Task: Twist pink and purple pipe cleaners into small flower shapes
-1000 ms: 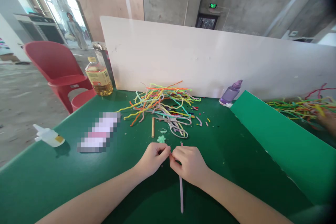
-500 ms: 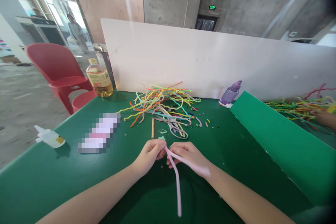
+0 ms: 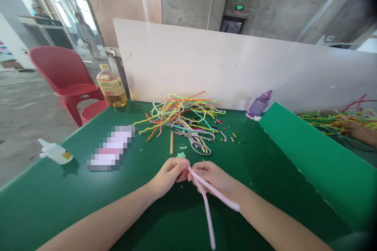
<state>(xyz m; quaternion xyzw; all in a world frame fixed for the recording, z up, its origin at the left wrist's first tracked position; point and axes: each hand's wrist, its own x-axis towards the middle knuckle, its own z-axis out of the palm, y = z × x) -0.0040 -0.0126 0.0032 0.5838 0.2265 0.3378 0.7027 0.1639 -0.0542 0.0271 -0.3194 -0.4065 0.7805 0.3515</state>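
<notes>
Bent into a narrow V, a pale pink pipe cleaner [image 3: 207,208] has its fold between my hands. My left hand [image 3: 171,172] pinches it at the fold, thumb on top. My right hand [image 3: 212,176] has its fingers curled and closed at the same spot, the fingertips partly behind the strands. One strand hangs toward me, and the other runs over my right wrist. Just beyond my left hand lies a small mint-green piece [image 3: 182,155]. Scissors [image 3: 200,143] and a short wooden stick [image 3: 171,142] are farther up the table.
A tangled heap of colored pipe cleaners [image 3: 179,110] lies before a white partition [image 3: 188,62]. At left are a glue bottle [image 3: 59,153], a blurred-out item [image 3: 112,149] and an oil bottle [image 3: 112,88]. A purple bottle [image 3: 259,104] and green board [image 3: 318,164] stand right, near another person's hand [image 3: 365,135].
The pipe cleaner's two strands have swung to the right. My hands have shifted slightly right and stay together. The other person's hand at the far right has moved a little left.
</notes>
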